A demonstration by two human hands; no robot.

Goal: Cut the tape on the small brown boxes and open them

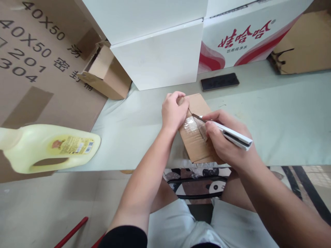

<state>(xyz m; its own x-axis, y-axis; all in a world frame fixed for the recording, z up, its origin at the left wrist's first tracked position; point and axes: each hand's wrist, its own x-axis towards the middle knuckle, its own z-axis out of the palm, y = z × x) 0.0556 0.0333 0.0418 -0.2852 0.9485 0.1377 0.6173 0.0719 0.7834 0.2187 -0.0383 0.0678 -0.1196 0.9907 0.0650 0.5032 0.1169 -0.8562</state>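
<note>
A small brown cardboard box (194, 144) lies on the table close to its front edge. Clear packing tape (190, 124) crosses the seam between its flaps. My left hand (174, 108) grips the box at its far left side, fingers curled over the edge. In my right hand (226, 136) is a white utility knife (234, 136), held like a pen. Its blade tip meets the seam just beyond the tape, beside my left fingers. The right hand covers the near right part of the box.
A dark phone (219, 82) lies beyond the box on the pale green tablecloth (281, 127). White boxes (160, 57) and a printed water carton (248, 41) stand behind. Left are a yellow jug (28, 137), a small open carton (111, 74) and a large carton (51, 20).
</note>
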